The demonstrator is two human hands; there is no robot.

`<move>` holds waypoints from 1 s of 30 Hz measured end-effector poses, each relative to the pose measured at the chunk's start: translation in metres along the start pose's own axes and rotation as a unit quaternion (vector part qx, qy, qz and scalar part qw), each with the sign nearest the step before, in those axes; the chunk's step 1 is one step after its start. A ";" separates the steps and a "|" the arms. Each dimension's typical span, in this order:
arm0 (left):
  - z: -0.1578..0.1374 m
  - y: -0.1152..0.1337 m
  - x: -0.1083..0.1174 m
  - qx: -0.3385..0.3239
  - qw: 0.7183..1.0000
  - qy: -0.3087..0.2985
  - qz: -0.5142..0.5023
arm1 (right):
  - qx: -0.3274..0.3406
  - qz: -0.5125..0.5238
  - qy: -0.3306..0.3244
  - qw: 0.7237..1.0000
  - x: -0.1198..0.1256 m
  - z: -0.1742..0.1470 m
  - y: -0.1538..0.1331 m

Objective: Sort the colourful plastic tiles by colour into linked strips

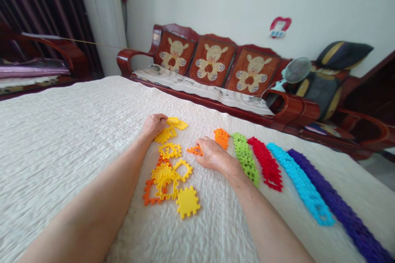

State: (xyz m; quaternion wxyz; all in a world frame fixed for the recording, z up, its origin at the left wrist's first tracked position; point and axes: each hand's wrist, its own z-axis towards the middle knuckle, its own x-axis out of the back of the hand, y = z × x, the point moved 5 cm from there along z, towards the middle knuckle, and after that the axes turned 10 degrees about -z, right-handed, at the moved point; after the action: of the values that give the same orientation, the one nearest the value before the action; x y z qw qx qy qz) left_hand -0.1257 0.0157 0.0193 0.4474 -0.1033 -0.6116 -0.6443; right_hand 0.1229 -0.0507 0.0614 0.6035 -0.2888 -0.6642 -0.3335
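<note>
At the centre of the frame we see the right hand [211, 154], thumb and fingertips closed on an orange triangle [195, 151], an openwork piece with a notched edge. Left of centre, the left hand [155, 125] curls its fingers against the yellow pieces [166, 134]; whether it grips one, we cannot tell. These look like smooth plastic, some solid squares, others cut-out frames, all toothed at the rim, trailing to the lower centre and partly covering an orange frame [149, 192]. Toward the right we find an orange cluster [221, 137], then slanting knobbly rows: green [245, 156], red [268, 166], light blue [300, 183] and purple [336, 201]. Everything lies on a pale, puckered quilted cover [77, 131]. Across the upper middle stands a glossy reddish wooden sofa [134, 55].
</note>
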 end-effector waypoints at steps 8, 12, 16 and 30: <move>-0.002 0.001 0.001 0.002 1.000 -0.001 0.001 | -0.007 -0.003 -0.019 1.000 -0.003 0.002 0.003; -0.003 0.003 0.002 0.008 1.000 0.000 -0.013 | 0.006 0.012 -0.028 1.000 -0.002 0.002 0.007; -0.004 0.003 0.002 0.002 1.000 0.004 -0.019 | 0.074 0.088 0.066 0.991 0.016 0.002 -0.010; -0.003 0.003 0.001 -0.002 1.000 0.004 -0.002 | 0.258 0.028 0.085 0.962 0.006 -0.015 -0.086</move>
State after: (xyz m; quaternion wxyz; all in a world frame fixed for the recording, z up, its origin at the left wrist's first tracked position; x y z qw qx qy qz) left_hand -0.1231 0.0133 0.0219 0.4479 -0.1004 -0.6090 -0.6469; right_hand 0.0634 -0.1154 0.0596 0.7209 -0.1123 -0.6655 -0.1575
